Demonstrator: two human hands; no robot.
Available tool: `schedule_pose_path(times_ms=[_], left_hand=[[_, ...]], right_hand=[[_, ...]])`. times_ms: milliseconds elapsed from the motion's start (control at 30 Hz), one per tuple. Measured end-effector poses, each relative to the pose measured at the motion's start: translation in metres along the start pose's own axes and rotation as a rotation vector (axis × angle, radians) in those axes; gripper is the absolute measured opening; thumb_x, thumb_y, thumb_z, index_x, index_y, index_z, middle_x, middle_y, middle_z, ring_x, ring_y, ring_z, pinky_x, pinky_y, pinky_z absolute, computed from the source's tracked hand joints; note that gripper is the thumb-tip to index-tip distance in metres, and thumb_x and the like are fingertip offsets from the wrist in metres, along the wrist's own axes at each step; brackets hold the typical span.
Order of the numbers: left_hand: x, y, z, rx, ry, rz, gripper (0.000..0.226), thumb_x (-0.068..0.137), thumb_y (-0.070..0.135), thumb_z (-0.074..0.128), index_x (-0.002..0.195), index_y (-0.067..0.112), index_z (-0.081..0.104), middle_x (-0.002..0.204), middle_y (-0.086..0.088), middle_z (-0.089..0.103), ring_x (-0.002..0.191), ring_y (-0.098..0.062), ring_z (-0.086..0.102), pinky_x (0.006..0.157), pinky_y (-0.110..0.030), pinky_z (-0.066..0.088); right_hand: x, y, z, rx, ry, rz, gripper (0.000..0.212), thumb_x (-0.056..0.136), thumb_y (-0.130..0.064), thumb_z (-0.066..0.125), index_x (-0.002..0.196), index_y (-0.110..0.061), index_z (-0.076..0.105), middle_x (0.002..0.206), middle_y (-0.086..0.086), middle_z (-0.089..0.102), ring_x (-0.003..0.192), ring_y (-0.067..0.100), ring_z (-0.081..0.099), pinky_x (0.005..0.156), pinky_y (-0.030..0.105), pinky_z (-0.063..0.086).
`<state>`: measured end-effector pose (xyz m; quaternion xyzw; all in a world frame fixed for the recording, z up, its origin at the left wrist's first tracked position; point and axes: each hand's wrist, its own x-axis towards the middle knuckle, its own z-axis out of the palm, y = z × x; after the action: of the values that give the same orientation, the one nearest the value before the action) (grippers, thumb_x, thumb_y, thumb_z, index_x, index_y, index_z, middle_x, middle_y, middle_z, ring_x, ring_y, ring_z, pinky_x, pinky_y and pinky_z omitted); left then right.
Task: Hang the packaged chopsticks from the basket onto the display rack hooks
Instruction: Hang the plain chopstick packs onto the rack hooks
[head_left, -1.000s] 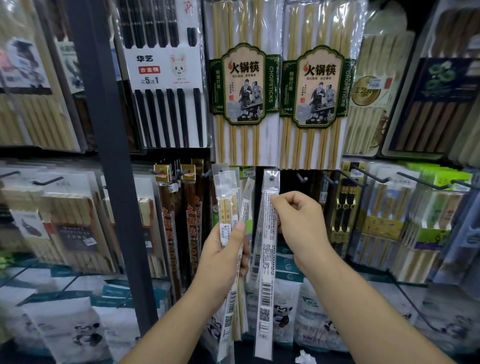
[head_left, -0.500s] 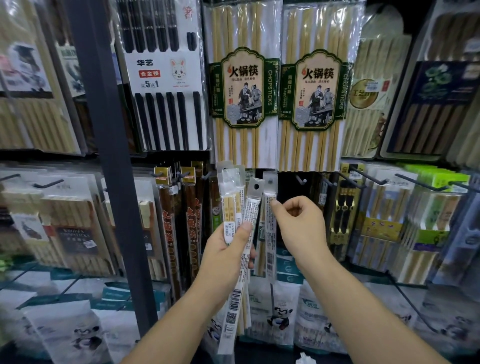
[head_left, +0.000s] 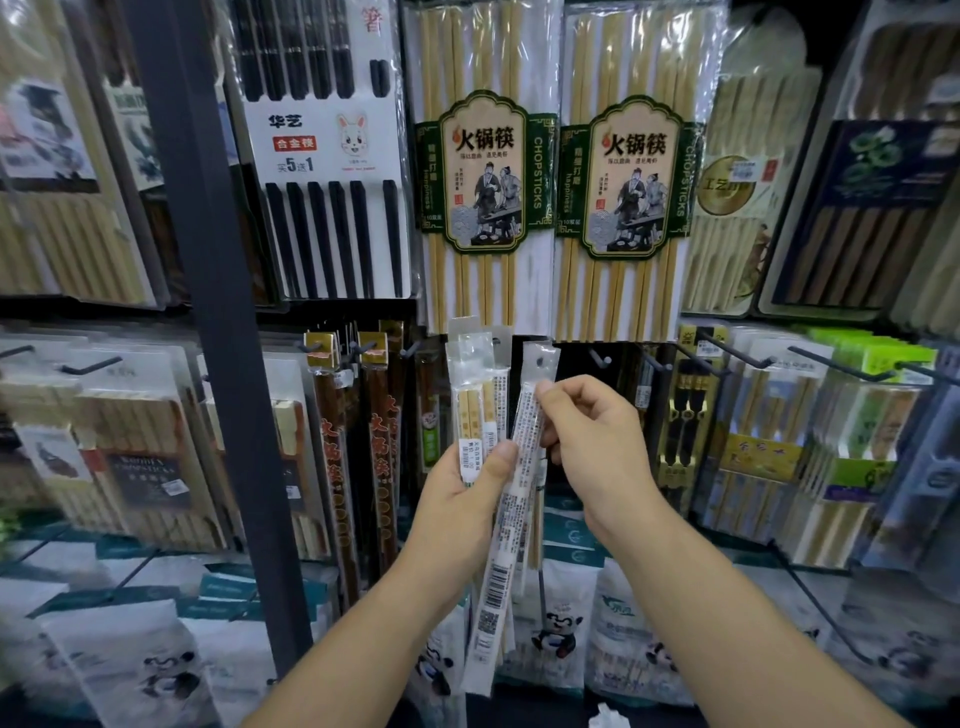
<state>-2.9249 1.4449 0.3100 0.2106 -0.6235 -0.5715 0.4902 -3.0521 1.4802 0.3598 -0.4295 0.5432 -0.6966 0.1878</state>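
My left hand (head_left: 457, 499) grips a bundle of slim clear chopstick packs (head_left: 474, 400), upright in front of the middle row of the display rack, with my thumb across their labels. One long pack (head_left: 498, 566) leans out of the bundle to the right, its hang tab near the top. My right hand (head_left: 597, 441) pinches this pack just below the tab. A bare black hook (head_left: 601, 358) juts out just right of the tab. The basket is out of view.
Large hot-pot chopstick packs (head_left: 483, 171) hang directly above. More hooks with boxed chopsticks (head_left: 769, 452) fill the right side and brown chopstick packs (head_left: 382, 441) hang at the left. A dark upright post (head_left: 208, 312) stands left of my hands. Panda-printed bags (head_left: 558, 629) lie below.
My right hand has left the pack that it held vertically apart from the bundle. It now pinches the leaning pack in my left hand. Both hands have risen slightly.
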Motion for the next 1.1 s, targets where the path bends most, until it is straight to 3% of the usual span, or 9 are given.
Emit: schedule_pose_path(times_ms=[100,167,233,433,567,700,900,967,1100], left_hand=[[-0.001,-0.004,-0.003,0.006,0.012,-0.016,0.022,0.100,0.041,0.059,0.114,0.027,0.068,0.103,0.017,0.078,0.093,0.004,0.071,0.071,-0.009,0.052],[-0.001,-0.006,-0.004,-0.002,0.030,-0.041,0.036,0.093,0.050,0.061,0.106,0.016,0.066,0.084,0.008,0.073,0.075,-0.005,0.068,0.064,-0.020,0.054],[-0.002,-0.008,-0.006,-0.007,0.039,-0.053,0.046,0.090,0.054,0.062,0.103,0.010,0.064,0.078,0.004,0.066,0.070,-0.010,0.062,0.061,-0.028,0.052],[-0.002,-0.013,-0.012,-0.031,0.050,-0.065,0.047,0.088,0.056,0.064,0.106,0.013,0.068,0.080,-0.004,0.066,0.068,-0.017,0.060,0.059,-0.028,0.053],[-0.001,-0.014,-0.014,-0.031,0.036,-0.084,0.025,0.096,0.052,0.063,0.103,0.031,0.075,0.077,-0.005,0.067,0.064,-0.018,0.062,0.061,-0.029,0.055],[-0.001,-0.012,-0.012,-0.047,0.045,-0.113,0.019,0.094,0.052,0.063,0.101,0.040,0.077,0.074,-0.001,0.066,0.063,-0.016,0.063,0.063,-0.031,0.057],[-0.002,-0.013,-0.010,-0.024,0.034,-0.117,0.019,0.094,0.053,0.063,0.103,0.042,0.076,0.074,0.002,0.068,0.071,-0.014,0.065,0.078,-0.038,0.059],[-0.002,-0.012,-0.008,-0.011,0.025,-0.107,0.020,0.093,0.052,0.063,0.103,0.041,0.076,0.077,0.004,0.069,0.074,-0.013,0.066,0.086,-0.042,0.058],[-0.003,-0.008,-0.004,-0.015,-0.027,-0.072,0.028,0.094,0.047,0.063,0.112,0.029,0.075,0.089,-0.003,0.074,0.079,-0.016,0.067,0.079,-0.037,0.059]], right_hand=[[0.004,-0.001,-0.001,-0.007,0.000,0.007,0.028,0.099,-0.029,0.063,0.080,-0.009,0.066,0.072,0.010,0.060,0.061,0.013,0.053,0.051,0.022,0.045],[0.006,-0.002,0.001,-0.026,0.003,0.006,0.031,0.099,-0.032,0.063,0.080,-0.008,0.065,0.072,0.011,0.058,0.061,0.014,0.051,0.054,0.026,0.046],[0.008,-0.003,0.003,-0.043,0.025,-0.008,0.031,0.098,-0.032,0.063,0.079,-0.008,0.065,0.069,0.007,0.056,0.063,0.015,0.051,0.061,0.032,0.046],[0.009,-0.003,0.005,-0.047,0.070,-0.027,0.032,0.098,-0.031,0.063,0.079,-0.004,0.064,0.070,0.009,0.057,0.063,0.016,0.052,0.062,0.036,0.047],[0.011,0.002,0.006,-0.141,0.098,-0.051,0.032,0.097,-0.030,0.062,0.076,-0.006,0.063,0.063,0.005,0.051,0.060,0.011,0.048,0.062,0.034,0.044],[0.010,0.009,0.001,-0.233,0.125,-0.062,0.036,0.098,-0.037,0.063,0.074,-0.010,0.063,0.056,-0.012,0.050,0.053,0.002,0.045,0.060,0.026,0.041],[0.000,0.009,-0.005,-0.258,0.172,-0.116,0.023,0.096,-0.036,0.066,0.079,-0.021,0.064,0.069,-0.008,0.059,0.061,-0.004,0.053,0.056,0.011,0.042],[-0.005,0.006,-0.004,-0.179,0.115,-0.137,0.019,0.097,-0.030,0.066,0.080,-0.021,0.066,0.069,-0.010,0.061,0.062,-0.004,0.054,0.058,0.009,0.043],[-0.013,0.001,0.001,-0.087,-0.073,-0.172,0.014,0.097,-0.027,0.068,0.085,-0.022,0.072,0.077,0.003,0.067,0.063,-0.002,0.058,0.059,0.012,0.049]])
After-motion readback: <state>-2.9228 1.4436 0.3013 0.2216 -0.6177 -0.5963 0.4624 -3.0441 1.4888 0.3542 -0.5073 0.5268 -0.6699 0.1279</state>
